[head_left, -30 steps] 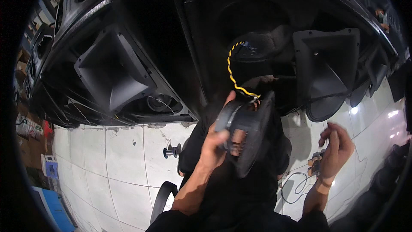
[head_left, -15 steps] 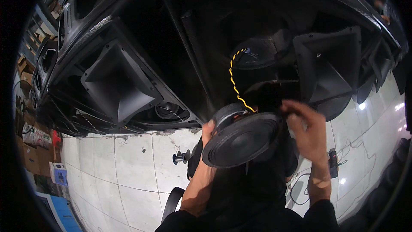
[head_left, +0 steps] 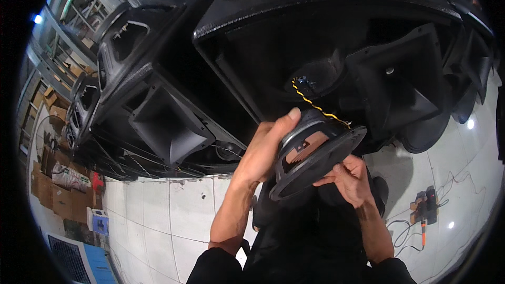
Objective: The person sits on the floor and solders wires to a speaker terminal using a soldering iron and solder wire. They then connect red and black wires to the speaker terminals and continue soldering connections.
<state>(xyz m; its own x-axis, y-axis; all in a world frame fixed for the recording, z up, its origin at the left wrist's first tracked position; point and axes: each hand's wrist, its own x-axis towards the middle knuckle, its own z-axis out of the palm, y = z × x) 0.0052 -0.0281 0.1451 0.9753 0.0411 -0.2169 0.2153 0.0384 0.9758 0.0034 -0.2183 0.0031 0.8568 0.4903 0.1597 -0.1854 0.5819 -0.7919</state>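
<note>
A round black loudspeaker driver hangs tilted between my hands, its magnet side toward the cabinet and a copper-coloured patch showing in its frame. My left hand is closed around its left side, thumb on top by the magnet. Against the lower right of its front sits my right hand, fingers bent and thumb at the rim; part of its grip is hidden. A yellow-and-black twisted wire runs from the driver's terminal back into the opening of the black speaker cabinet.
A black horn fills the cabinet's right side; another horn cabinet stands to the left. On the tiled floor at right lie a soldering iron with an orange handle and its cables. Cardboard boxes stand far left.
The driver has turned, showing more of its back and frame. My right hand has come down from beside it to its lower front edge. The view has shifted.
</note>
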